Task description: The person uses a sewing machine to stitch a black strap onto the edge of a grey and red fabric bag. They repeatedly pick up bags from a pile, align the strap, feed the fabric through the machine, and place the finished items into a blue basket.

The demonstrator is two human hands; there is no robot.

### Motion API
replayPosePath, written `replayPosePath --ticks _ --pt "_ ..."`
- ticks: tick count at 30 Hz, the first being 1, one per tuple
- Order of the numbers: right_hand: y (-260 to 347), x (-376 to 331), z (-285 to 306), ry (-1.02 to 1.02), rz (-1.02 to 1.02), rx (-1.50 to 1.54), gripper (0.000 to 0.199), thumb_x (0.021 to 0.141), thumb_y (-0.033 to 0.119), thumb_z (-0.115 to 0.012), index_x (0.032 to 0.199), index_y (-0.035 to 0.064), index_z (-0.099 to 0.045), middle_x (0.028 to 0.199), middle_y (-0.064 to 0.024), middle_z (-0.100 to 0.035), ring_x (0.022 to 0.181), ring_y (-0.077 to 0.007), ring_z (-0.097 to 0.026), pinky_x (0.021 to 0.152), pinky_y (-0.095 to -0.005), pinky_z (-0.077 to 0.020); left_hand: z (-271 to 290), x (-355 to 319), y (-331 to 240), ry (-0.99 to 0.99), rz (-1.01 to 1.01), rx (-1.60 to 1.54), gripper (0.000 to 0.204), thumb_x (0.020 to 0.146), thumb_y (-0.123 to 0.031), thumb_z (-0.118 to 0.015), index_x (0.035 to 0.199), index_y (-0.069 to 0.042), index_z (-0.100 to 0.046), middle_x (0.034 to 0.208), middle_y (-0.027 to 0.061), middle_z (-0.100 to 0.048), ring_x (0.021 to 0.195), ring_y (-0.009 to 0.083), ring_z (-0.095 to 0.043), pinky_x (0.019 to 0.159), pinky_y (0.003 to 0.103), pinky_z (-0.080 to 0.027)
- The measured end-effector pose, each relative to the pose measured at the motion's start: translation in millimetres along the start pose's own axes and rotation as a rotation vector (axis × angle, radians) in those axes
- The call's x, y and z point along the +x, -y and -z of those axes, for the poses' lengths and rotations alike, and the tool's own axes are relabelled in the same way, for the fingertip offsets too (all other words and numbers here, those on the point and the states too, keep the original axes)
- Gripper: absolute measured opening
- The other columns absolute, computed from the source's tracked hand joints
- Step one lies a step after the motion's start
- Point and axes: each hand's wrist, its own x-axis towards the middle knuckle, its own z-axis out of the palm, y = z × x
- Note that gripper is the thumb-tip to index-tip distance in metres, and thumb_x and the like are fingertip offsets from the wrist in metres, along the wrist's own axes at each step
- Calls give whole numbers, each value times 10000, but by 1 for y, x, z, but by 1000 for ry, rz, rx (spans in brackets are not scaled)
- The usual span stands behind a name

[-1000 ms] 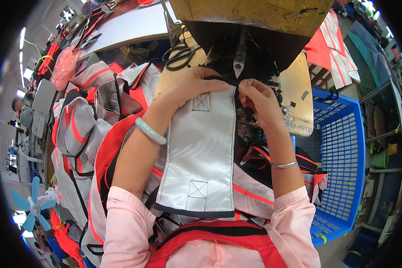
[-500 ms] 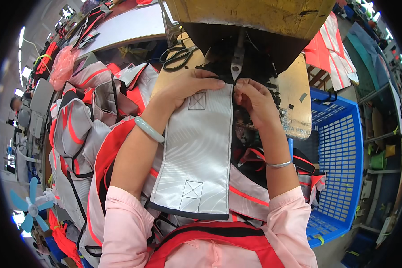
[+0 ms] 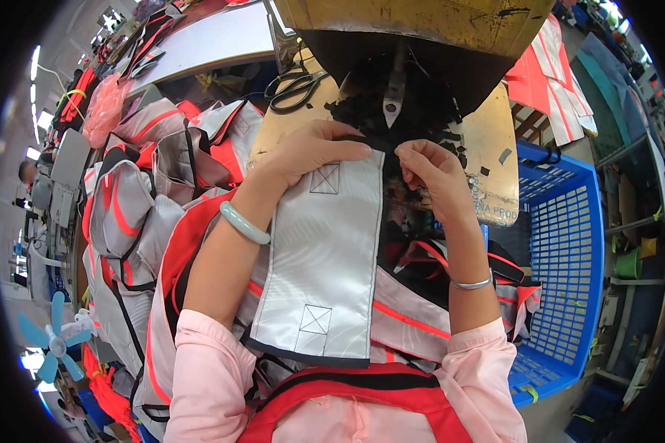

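Fingers (image 3: pixel 349 151) of the left hand (image 3: pixel 301 153) grip a silvery panel (image 3: pixel 321 255).

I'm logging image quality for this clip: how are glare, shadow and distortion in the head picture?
Head view: soft sheen across the silver panel; deep shadow beneath the worn yellow housing; the blue basket bows along the right rim, and corners go black; ceiling lights at far left blow out white.
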Motion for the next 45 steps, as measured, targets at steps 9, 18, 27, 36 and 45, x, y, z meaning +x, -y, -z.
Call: replayPosePath --ticks 9,18,27,36,45 --pt "9 -3 1 41 -15 42 181 825 211 -663 870 43 -613 677 14 -554 619 -66 -509 562 -196 -368 -14 -12 -14 65 -51 92 370 752 -215 -749 1028 15 -662 879 35 -656 776 73 -581 704 189 -456" --pt "11 0 -4 37 -1 -25 183 830 212 -654 856 38 -600 672 18 -531 607 -66 -478 570 -198 -359 -13 -12 -12 40 -55 98 357 747 -223 -748 1003 13 -669 864 35 -656 760 74 -581 690 197 -459" --pt "16 9 -1 90 10 -81 191 826 219 -651 840 39 -587 671 23 -514 608 -66 -453 577 -204 -343 -10 -9 -17 45 -42 124 350 770 -160 -742 1045 24 -629 882 3 -646 762 34 -577 677 175 -457" --pt "8 19 -3 64 64 -29 169 831 200 -641 845 39 -590 668 26 -508 620 -64 -454 587 -203 -341 -5 1 -12 -32 -142 192 326 787 -179 -722 1029 24 -640 868 17 -653 738 46 -579 672 182 -457" --pt "-2 27 -12 -21 44 176 132 828 154 -614 856 25 -601 663 24 -516 598 -67 -455 577 -206 -354 -7 7 -14 -70 -101 98 307 784 -153 -720 1032 10 -641 891 23 -657 750 69 -595 693 196 -470"
